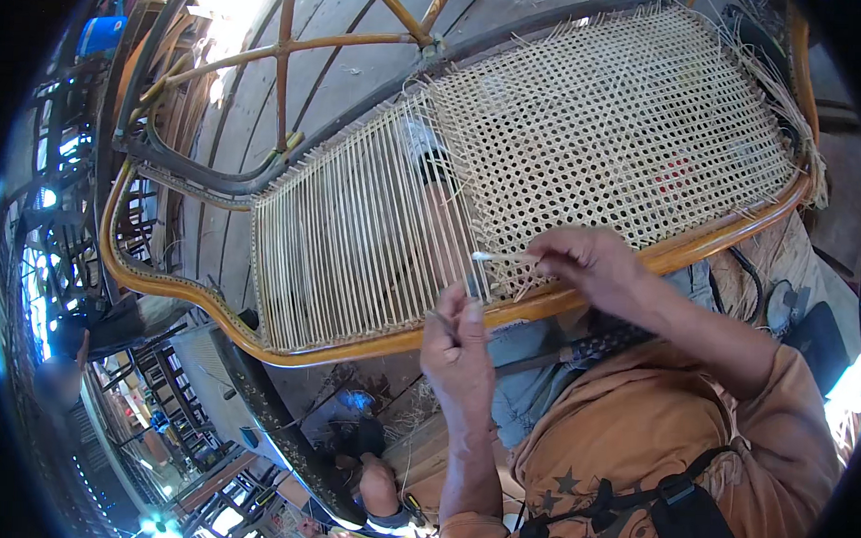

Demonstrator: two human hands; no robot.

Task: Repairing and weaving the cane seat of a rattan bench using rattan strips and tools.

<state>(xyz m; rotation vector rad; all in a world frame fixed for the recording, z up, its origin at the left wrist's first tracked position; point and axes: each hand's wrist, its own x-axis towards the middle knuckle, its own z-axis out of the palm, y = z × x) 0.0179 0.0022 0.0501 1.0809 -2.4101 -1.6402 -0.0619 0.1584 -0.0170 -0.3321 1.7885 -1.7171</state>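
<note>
A long panel of woven cane [616, 114] stretches across a curved, varnished rattan frame [380, 348] in front of me. Its right part is a close mesh with small holes, while the left part carries only parallel cane strands [346, 238]. Above the near rail, my right hand [587, 260] pinches a short, thin, pale stick [507, 258] with a whitish tip pointing left, close to the mesh's edge. My left hand [456, 346] is closed at the near rail, thumb and fingertips together beside the loose strands. What they hold, perhaps something thin and greyish, is unclear.
Loose cane ends [809, 154] hang in a bundle at the frame's right end. Rattan poles [284, 65] cross at the far left over a plank floor [347, 72]. Another person's leg [377, 485] shows below. A blue container [101, 36] stands at upper left.
</note>
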